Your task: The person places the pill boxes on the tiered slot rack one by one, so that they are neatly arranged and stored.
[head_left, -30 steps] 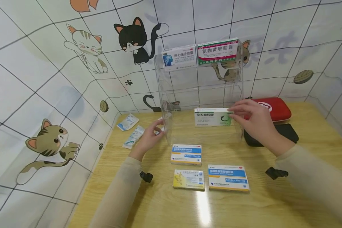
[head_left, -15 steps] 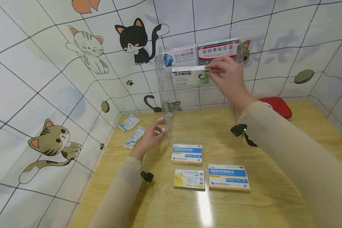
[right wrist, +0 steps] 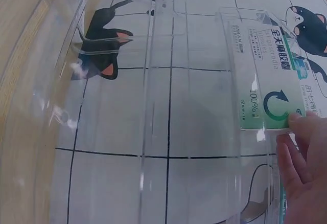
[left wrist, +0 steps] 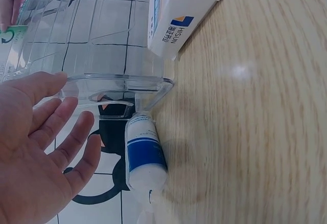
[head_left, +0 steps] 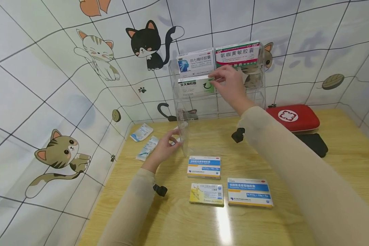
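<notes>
Pinched by the green, arrow-printed right end of the white medicine box (head_left: 193,87); held lengthwise, printed face outward, at the left part of the upright, clear tiered rack (head_left: 176,104), just below the top tier.

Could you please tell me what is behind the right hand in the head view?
Part of the pink-and-green box on the clear rack shows behind the right hand. The hand covers the box's lower left corner, which cannot be seen.
</notes>
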`<state>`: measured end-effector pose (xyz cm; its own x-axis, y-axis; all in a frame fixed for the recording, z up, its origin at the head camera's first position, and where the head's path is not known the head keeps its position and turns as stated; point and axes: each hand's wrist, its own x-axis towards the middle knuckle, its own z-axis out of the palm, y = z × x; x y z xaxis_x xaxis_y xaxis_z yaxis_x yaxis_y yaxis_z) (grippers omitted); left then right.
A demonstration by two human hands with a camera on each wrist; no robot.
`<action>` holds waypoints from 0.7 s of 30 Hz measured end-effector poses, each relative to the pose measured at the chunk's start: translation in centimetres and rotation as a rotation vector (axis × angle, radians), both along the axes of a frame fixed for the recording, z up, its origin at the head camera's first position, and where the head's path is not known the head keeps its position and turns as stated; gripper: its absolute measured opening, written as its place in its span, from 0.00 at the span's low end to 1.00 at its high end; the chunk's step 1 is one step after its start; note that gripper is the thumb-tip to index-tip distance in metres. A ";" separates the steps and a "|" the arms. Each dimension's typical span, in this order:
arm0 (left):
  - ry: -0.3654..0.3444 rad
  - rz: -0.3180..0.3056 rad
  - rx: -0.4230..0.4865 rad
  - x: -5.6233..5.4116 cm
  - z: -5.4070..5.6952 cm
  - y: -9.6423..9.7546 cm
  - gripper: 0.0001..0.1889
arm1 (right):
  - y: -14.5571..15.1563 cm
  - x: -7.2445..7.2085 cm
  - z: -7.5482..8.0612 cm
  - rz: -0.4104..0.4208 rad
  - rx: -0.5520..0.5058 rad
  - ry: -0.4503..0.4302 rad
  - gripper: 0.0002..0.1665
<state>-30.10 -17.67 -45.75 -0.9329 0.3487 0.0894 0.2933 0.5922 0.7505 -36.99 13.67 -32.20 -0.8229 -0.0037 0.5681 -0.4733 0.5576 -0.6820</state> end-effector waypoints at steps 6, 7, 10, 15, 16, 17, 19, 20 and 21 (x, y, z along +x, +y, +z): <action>0.019 -0.005 -0.007 -0.2 -0.4 0.1 0.28 | 0.3 0.9 -0.6 0.031 -0.010 -0.038 0.17; 0.025 -0.012 -0.002 -0.3 -0.4 0.1 0.28 | 0.5 1.4 -0.7 0.032 -0.005 -0.028 0.17; 0.032 -0.029 0.009 -0.3 -0.4 0.3 0.28 | 1.4 3.3 -1.6 0.037 0.007 -0.003 0.16; 0.024 -0.024 0.005 -0.3 -0.7 0.3 0.27 | 3.5 7.1 -4.7 0.047 0.047 0.029 0.13; 0.021 -0.017 0.004 -0.3 -0.7 0.3 0.27 | 3.9 7.9 -5.4 0.048 0.059 0.023 0.14; 0.019 -0.009 0.004 -0.3 -0.7 0.3 0.27 | 4.3 8.7 -6.0 0.051 0.075 0.025 0.14; 0.016 0.012 -0.001 -0.2 -0.7 0.3 0.26 | 5.0 10.3 -7.3 0.045 0.120 -0.009 0.15; 0.013 0.019 -0.001 -0.1 -0.6 0.3 0.26 | 5.4 11.1 -7.8 0.047 0.146 -0.028 0.16; 0.008 0.025 0.000 -0.1 -0.4 0.3 0.26 | 5.7 11.9 -8.4 0.052 0.169 -0.048 0.17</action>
